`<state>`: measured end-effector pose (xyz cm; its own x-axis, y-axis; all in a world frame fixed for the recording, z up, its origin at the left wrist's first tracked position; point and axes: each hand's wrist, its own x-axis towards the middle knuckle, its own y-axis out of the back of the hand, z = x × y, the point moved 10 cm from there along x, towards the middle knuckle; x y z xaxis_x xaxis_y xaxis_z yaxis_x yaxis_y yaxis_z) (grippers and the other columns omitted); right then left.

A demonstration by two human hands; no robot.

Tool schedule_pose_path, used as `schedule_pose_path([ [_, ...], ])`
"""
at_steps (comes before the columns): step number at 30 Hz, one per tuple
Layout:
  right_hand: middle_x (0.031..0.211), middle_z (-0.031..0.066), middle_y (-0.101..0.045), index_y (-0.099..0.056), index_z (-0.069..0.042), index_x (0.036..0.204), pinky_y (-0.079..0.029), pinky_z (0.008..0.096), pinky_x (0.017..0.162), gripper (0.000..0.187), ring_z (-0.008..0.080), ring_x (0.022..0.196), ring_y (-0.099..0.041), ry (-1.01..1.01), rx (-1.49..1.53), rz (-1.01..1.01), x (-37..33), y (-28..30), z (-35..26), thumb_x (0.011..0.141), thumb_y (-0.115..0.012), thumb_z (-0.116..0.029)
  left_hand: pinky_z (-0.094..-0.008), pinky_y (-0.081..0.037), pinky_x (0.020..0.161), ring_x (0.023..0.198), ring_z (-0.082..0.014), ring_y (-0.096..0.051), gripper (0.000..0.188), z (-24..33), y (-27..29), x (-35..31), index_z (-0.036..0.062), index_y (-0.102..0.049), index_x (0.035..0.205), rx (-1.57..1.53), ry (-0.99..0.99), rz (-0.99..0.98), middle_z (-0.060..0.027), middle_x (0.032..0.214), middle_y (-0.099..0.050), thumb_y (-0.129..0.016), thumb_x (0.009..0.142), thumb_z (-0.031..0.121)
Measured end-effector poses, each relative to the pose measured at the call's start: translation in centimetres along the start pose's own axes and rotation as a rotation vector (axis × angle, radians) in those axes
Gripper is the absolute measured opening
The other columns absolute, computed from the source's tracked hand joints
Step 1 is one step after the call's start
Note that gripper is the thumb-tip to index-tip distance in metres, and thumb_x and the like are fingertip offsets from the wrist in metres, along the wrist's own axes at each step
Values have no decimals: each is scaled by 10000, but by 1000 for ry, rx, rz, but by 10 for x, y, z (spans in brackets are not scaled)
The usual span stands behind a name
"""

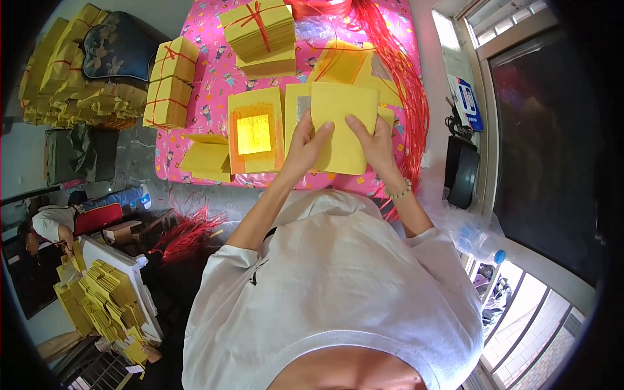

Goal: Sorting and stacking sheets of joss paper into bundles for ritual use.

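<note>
Both my hands grip a sheaf of plain yellow paper [345, 101] over the pink table. My left hand [305, 144] closes on its left edge, thumb lying on top. On the right edge, my right hand [376, 144] pinches it the same way; a beaded bracelet circles that wrist. Partly hidden under the sheaf is yellow paper with a silver-grey patch [303, 104]. Left of it lies yellow paper with an orange border and a shiny gold square [254, 134]. A folded yellow sheet [207, 160] rests at the table's near left edge.
Tied yellow paper bundles [257, 29] stand at the back, with others [172, 81] at the left edge. Red plastic strands [406, 78] trail down the table's right side. A plastic bottle [478, 244] is at right. Another person [58, 224] sits at left near a paper-covered table.
</note>
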<state>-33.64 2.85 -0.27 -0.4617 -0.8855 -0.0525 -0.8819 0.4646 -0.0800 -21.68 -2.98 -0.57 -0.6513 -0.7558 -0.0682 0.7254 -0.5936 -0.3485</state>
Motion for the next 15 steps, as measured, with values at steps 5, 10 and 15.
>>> schedule_pose_path([
  [5,941,74,-669,-606,26,1088,-519,249,669,286,105,784,-635,-146,93,-11,5,-2,14,909,-617,-197,-291,-444,903,1052,-147,-567,311,-15,4,6,13,-450,1237,-33,178,16,-83,1163,-591,-513,947,107],
  [10,938,78,-669,-605,28,1086,-520,249,662,295,106,778,-636,-186,97,-1,7,-3,25,909,-619,-208,-272,-473,851,995,-132,-598,335,-31,12,8,27,-488,1256,-103,259,63,-65,1133,-613,-539,944,136],
  [15,934,77,-668,-604,28,1087,-519,248,659,304,107,775,-636,-209,123,5,8,-3,30,910,-619,-219,-269,-488,828,970,-134,-609,327,-36,13,7,23,-505,1239,-118,330,73,-72,1118,-619,-552,937,139],
])
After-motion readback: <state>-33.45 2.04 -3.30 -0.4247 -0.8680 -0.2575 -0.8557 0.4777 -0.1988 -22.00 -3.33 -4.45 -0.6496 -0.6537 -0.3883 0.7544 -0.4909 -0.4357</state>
